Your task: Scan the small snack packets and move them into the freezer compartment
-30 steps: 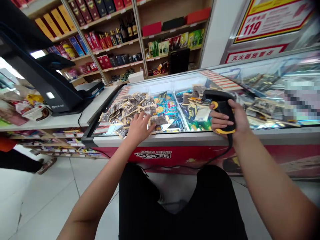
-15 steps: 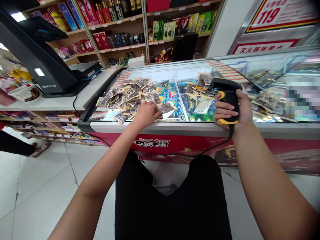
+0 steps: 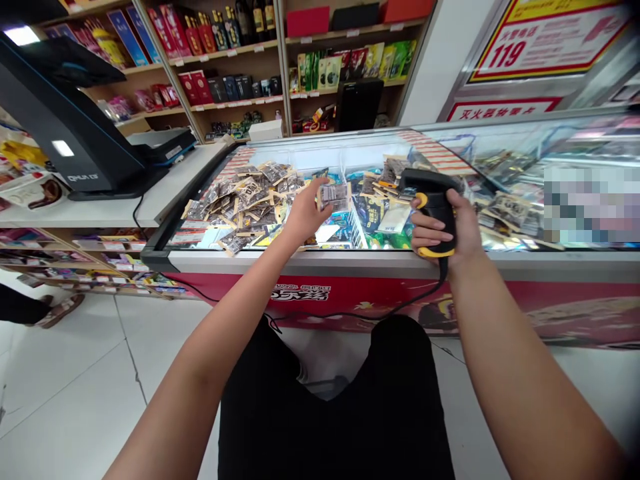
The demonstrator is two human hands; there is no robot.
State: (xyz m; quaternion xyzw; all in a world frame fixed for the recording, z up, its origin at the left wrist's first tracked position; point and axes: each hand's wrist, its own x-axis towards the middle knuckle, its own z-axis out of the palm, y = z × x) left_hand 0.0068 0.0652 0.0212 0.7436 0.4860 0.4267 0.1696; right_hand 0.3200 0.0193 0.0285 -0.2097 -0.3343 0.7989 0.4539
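Observation:
My left hand (image 3: pixel 306 212) is closed on a small snack packet (image 3: pixel 334 196), held by its left side above the freezer's glass top. A heap of similar brown and tan packets (image 3: pixel 250 193) lies just left of that hand. My right hand (image 3: pixel 463 227) grips a black and yellow barcode scanner (image 3: pixel 440 210), its head pointing left. From the handle's base a black cable hangs down and runs left along the freezer front. Behind the scanner sits a smaller group of packets (image 3: pixel 395 167), and more packets (image 3: pixel 510 210) lie to its right.
The chest freezer (image 3: pixel 225 262) with a glass top stands before my knees. A counter (image 3: pixel 165 200) with a checkout terminal (image 3: pixel 100 133) is at the left. Stocked shelves (image 3: pixel 233 52) rise behind. Another person's foot (image 3: pixel 63 310) shows at the far left.
My left hand has lifted a packet off the glass and moved slightly right with it. The scanner stays in my right hand, while the whole view has shifted a little.

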